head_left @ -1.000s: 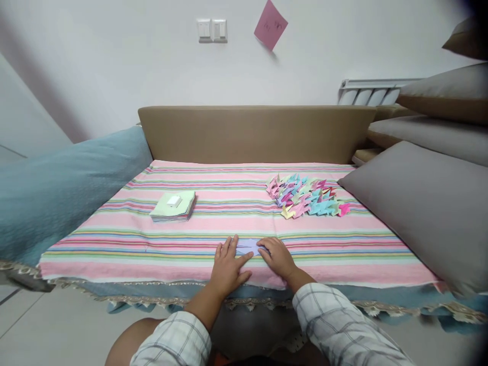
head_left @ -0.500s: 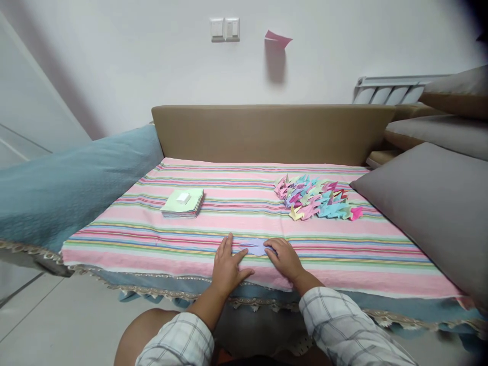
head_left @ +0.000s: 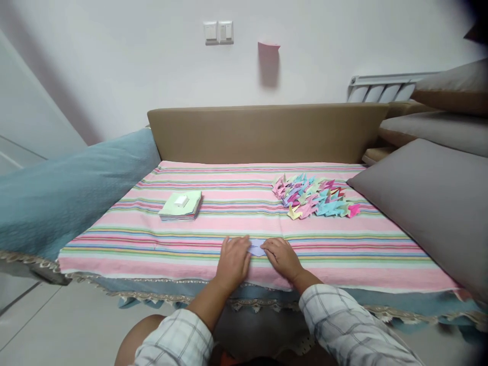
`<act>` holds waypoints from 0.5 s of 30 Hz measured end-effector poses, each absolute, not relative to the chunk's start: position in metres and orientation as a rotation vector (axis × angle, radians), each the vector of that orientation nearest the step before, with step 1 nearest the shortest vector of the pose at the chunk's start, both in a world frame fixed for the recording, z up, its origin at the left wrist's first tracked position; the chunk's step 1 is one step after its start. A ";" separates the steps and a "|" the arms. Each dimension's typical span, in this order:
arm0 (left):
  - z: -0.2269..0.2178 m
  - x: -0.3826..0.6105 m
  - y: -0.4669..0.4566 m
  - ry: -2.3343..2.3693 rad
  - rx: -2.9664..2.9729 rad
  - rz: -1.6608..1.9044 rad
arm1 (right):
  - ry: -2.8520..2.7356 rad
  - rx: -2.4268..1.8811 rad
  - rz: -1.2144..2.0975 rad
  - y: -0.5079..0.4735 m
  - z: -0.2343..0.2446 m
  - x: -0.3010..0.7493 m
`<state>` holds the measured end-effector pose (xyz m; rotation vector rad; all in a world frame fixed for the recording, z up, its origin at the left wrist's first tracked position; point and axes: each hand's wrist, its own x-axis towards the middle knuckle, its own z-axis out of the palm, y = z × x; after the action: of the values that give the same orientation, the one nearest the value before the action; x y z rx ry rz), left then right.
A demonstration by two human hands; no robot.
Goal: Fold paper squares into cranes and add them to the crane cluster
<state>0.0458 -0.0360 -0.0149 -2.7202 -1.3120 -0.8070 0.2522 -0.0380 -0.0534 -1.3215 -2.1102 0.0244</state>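
A small folded piece of lilac origami paper [head_left: 256, 247] lies on the striped cloth close to its front edge. My right hand [head_left: 282, 257] is closed on the paper's right end, thumb and fingers pinched together. Over the left end rests my left hand [head_left: 233, 260], its fingers stretched forward and lying flat, hiding that part of the paper. Between the hands only the middle of the paper shows, with a dark lengthwise slit line.
Several colourful folded paper cranes [head_left: 314, 197] are heaped at the back right. A stack of square paper [head_left: 180, 212] carries a small white block [head_left: 181, 201]. Grey cushions [head_left: 427, 203] border the right side; a brown backrest [head_left: 267, 134] stands behind the striped cloth [head_left: 122, 223].
My left hand has shifted right onto the paper's left end, its thumb drawn in and its fingers covering the pointed strips. The right hand keeps its pinch. The view has tilted slightly.
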 end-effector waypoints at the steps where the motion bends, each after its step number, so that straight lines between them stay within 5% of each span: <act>1: -0.012 0.055 -0.033 -1.262 -2.783 -0.742 | -2.110 -1.323 0.021 -0.038 -0.052 0.252; 15: -0.029 0.073 -0.011 -1.425 -2.851 -0.680 | -2.038 -1.417 0.039 -0.039 -0.049 0.250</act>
<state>0.0728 -0.0112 -0.0285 -2.8507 -1.4253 -0.6804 0.2502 -0.0388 -0.0487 -1.4169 -2.0378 0.0392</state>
